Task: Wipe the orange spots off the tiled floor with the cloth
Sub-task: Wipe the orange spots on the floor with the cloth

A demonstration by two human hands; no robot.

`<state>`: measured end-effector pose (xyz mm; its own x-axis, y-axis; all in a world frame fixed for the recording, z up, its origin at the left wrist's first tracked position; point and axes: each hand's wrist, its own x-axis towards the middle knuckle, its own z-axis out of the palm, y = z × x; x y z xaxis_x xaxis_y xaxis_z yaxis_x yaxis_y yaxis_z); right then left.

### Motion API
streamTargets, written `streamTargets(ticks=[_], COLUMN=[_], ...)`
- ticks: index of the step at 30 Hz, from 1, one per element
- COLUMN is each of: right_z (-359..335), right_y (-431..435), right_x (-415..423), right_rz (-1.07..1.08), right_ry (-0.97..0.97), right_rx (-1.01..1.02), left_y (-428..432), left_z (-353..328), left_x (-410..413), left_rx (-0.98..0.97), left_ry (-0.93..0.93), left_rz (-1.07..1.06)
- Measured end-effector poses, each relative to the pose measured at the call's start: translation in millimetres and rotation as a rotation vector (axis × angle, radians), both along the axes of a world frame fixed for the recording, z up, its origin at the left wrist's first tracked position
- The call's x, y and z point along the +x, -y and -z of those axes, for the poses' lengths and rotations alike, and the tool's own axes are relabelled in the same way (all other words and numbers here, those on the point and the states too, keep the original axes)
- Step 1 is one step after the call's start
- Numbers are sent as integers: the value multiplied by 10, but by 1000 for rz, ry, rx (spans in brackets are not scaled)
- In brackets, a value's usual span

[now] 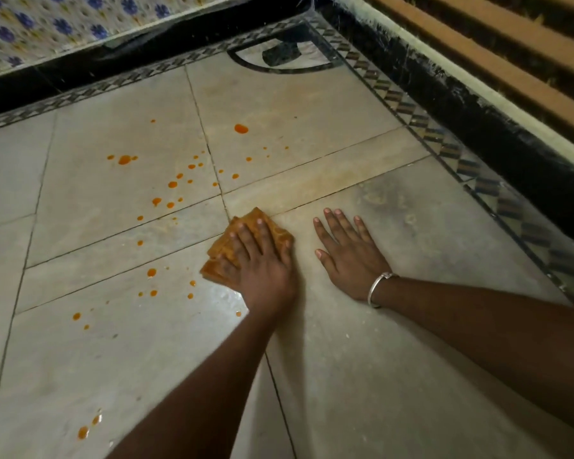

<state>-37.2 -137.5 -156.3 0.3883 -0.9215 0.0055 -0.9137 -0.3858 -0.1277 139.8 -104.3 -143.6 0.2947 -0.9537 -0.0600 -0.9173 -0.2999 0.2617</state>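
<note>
Down on the tiled floor (pixel 395 359), the left hand (pixel 262 260) lies flat on a folded, orange-stained cloth (pixel 221 248), fingers straight and pressing rather than curled round it; the cloth sits where several tile seams meet, its far corner poking out past the fingertips. Just beside it the right hand (pixel 348 256) rests palm down on bare tile, fingers spread and holding nothing; a silver bangle (pixel 376 286) circles that wrist.

Orange spots (pixel 172 184) scatter to the left of the cloth and beyond it, the biggest drop farther off on the next tile, with a few more near the left forearm and low at the frame's left edge; that side of the floor lies open, as does the tile to the right of the right hand.

A chequered border strip (pixel 444 144) frames the tiles at the far and right sides; behind it runs a black skirting (pixel 478 104); wooden slats (pixel 511 61) rise at the upper right, and a blue-flowered fabric (pixel 47 24) hangs at the upper left; a dark object (pixel 280 54), too dim to identify, sits in the far corner.
</note>
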Motion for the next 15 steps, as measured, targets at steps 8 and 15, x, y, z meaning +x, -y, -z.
streamTargets(ticks=[8, 15], right_z=[19, -90], right_y=[13, 31], right_x=[1, -19], right_rz=[-2, -22], right_ry=[-2, -32], right_rx=[2, 114], left_y=[526, 503], left_z=[-22, -281], left_x=[143, 563], left_rx=[18, 120], left_ry=[36, -127], left_rz=[315, 295])
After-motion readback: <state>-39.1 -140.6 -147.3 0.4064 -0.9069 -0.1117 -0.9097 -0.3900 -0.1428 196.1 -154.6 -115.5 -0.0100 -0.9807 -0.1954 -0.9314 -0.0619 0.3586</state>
